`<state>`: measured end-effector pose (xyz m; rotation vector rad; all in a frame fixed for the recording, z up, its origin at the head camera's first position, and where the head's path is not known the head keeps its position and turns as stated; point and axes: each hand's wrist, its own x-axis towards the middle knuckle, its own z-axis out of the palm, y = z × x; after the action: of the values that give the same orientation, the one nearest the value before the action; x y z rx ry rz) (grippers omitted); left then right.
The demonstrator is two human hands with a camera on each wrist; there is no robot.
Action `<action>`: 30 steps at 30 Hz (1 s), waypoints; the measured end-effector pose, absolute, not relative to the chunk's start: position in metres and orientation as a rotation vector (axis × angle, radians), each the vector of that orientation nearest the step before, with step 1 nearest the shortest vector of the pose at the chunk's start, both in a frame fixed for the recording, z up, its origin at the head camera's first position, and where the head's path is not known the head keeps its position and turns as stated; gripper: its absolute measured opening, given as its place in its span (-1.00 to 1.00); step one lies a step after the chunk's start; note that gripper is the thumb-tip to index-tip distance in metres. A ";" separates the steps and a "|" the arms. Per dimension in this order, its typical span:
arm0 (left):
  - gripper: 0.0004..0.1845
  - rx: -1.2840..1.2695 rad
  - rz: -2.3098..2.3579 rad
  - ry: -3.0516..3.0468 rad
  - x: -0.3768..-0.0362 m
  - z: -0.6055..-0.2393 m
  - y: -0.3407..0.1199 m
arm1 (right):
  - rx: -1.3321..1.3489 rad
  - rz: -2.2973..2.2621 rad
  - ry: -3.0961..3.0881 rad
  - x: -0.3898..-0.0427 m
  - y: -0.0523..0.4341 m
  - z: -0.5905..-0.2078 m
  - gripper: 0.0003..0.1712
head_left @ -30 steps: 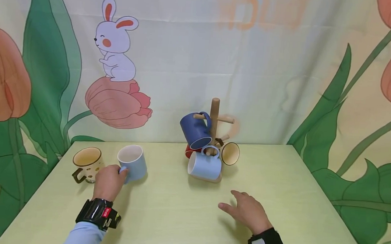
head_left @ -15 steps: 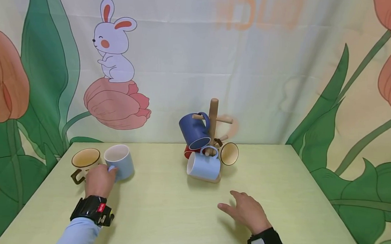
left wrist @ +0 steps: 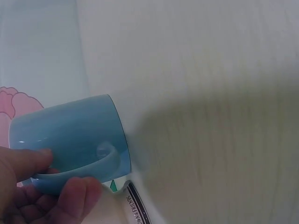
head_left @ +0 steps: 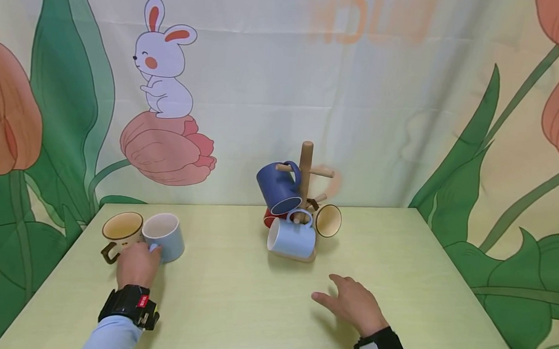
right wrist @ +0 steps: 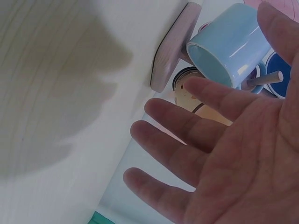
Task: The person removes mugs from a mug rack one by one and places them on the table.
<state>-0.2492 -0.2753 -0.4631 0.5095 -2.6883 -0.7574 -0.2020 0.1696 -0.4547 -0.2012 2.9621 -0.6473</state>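
My left hand (head_left: 137, 264) pinches the handle of a light blue mug (head_left: 168, 238), thumb on one side and fingers curled round the other in the left wrist view. That mug (left wrist: 70, 133) stands upright at the table's left, right beside a cream mug (head_left: 122, 227) with brown spots and a dark brown handle. My right hand (head_left: 351, 299) hovers over the table at the right, fingers spread and holding nothing. In the right wrist view its palm (right wrist: 247, 154) faces the camera, and the fingers overlap part of the mug rack behind.
A wooden mug rack (head_left: 306, 155) stands at the back middle. On it hang a dark blue mug (head_left: 279, 187), a second light blue mug (head_left: 292, 238), a cream mug (head_left: 328, 220) and a partly hidden red mug (head_left: 269, 217). A printed curtain (head_left: 246, 88) hangs behind the table.
My left hand has moved the light blue mug leftward, up beside the spotted cream mug. The right hand has stayed in place.
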 end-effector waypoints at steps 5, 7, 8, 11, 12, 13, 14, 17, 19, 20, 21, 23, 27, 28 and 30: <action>-0.64 0.525 -0.746 -2.705 -0.250 -0.463 -0.276 | -0.205 -0.643 2.961 -0.203 0.169 -0.455 -0.12; -0.64 0.534 -0.754 -2.708 -0.250 -0.463 -0.275 | -0.200 -0.640 2.953 -0.203 0.168 -0.455 -0.12; -0.64 0.540 -0.758 -2.711 -0.250 -0.463 -0.275 | -0.198 -0.640 2.949 -0.203 0.168 -0.455 -0.12; -0.64 0.552 -0.767 -2.721 -0.250 -0.463 -0.275 | -0.192 -0.640 2.939 -0.203 0.167 -0.455 -0.13; -0.64 0.550 -0.769 -2.724 -0.250 -0.463 -0.275 | -0.190 -0.639 2.938 -0.203 0.167 -0.455 -0.14; -0.64 0.547 -0.770 -2.728 -0.250 -0.463 -0.275 | -0.190 -0.639 2.937 -0.203 0.167 -0.455 -0.14; -0.64 0.548 -0.775 -2.732 -0.250 -0.463 -0.275 | -0.191 -0.640 2.936 -0.203 0.167 -0.455 -0.14; -0.63 0.534 -0.757 -2.741 -0.250 -0.463 -0.276 | -0.196 -0.635 2.933 -0.204 0.166 -0.456 -0.13; -0.63 0.525 -0.736 -2.749 -0.249 -0.463 -0.276 | -0.200 -0.634 2.932 -0.204 0.165 -0.457 -0.12; -0.63 0.518 -0.722 -2.753 -0.249 -0.462 -0.276 | -0.200 -0.633 2.933 -0.204 0.165 -0.457 -0.12; -0.62 0.511 -0.705 -2.758 -0.248 -0.462 -0.276 | -0.201 -0.633 2.933 -0.204 0.165 -0.458 -0.12; -0.61 0.498 -0.675 -2.768 -0.247 -0.460 -0.276 | -0.204 -0.636 2.936 -0.204 0.165 -0.458 -0.13; -0.56 0.473 -0.631 -2.742 -0.245 -0.459 -0.275 | -0.214 -0.643 2.939 -0.204 0.165 -0.459 -0.15; -0.55 0.458 -0.613 -2.723 -0.244 -0.459 -0.275 | -0.215 -0.645 2.939 -0.204 0.165 -0.460 -0.15; -0.52 0.434 -0.577 -2.684 -0.242 -0.458 -0.274 | -0.218 -0.648 2.936 -0.203 0.165 -0.460 -0.16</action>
<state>-0.2421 -0.2739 -0.4579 0.4336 -2.6840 -0.5771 -0.2035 0.1652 -0.4600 -0.2183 2.9364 -0.6484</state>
